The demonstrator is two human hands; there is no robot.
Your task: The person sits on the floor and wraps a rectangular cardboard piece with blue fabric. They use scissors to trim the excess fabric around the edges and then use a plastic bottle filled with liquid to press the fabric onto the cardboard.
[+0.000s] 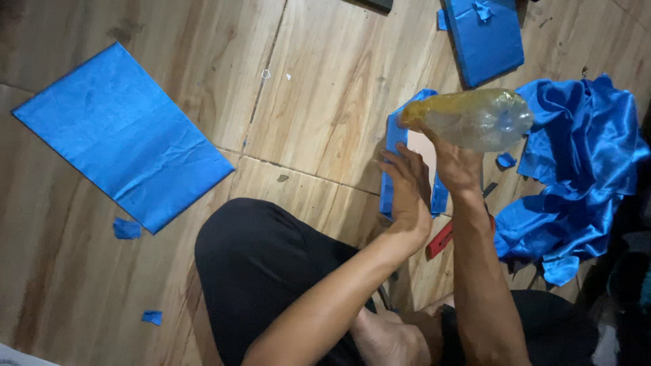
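Note:
My right hand grips a clear plastic bottle with yellowish liquid, held on its side above a small board wrapped partly in blue cloth. My left hand lies flat on that board, fingers spread, pressing on it. The bottle's neck end points left, over the board's upper edge.
A large flat blue cloth sheet lies on the wooden floor at the left. A blue-covered board sits at the top. A crumpled pile of blue satin is at the right. A red-handled tool lies under my right forearm. Blue scraps dot the floor. My black-clad knee is in front.

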